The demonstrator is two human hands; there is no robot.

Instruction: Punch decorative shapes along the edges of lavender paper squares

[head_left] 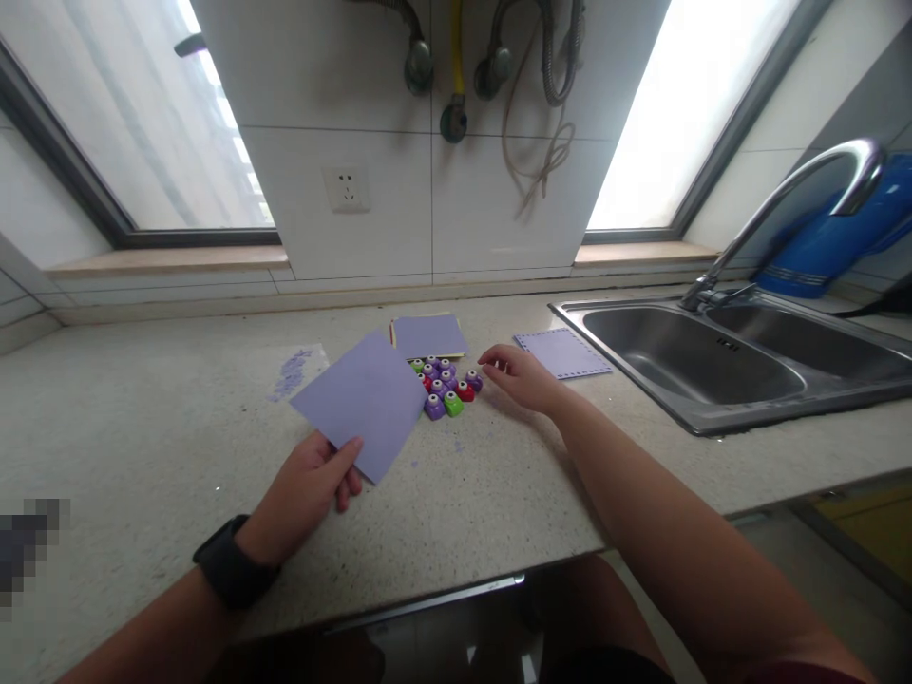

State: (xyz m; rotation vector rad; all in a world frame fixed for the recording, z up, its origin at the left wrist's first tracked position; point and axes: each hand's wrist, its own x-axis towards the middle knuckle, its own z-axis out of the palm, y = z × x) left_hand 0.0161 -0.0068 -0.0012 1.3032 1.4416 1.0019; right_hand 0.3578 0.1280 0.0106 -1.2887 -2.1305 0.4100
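Note:
My left hand (318, 478) pinches a purple paper sheet (367, 404) by its lower corner, thumb on top, above the counter. My right hand (517, 373) hovers beside the right edge of a cluster of small craft punches (438, 385) in purple, red and green. Its fingers are bent and apart, with nothing visible in them, close to a purple punch (472, 380). Behind the punches lies a stack of purple paper (429, 335). To the right rests a purple sheet with small holes along its edges (562, 352), partly behind my right hand.
A clear bag with purple paper bits (294, 372) lies left of the held sheet. At the right is a double steel sink (676, 356) with a curved faucet (776, 204). A blue object (819, 252) stands behind it. The counter's front edge runs near my forearms.

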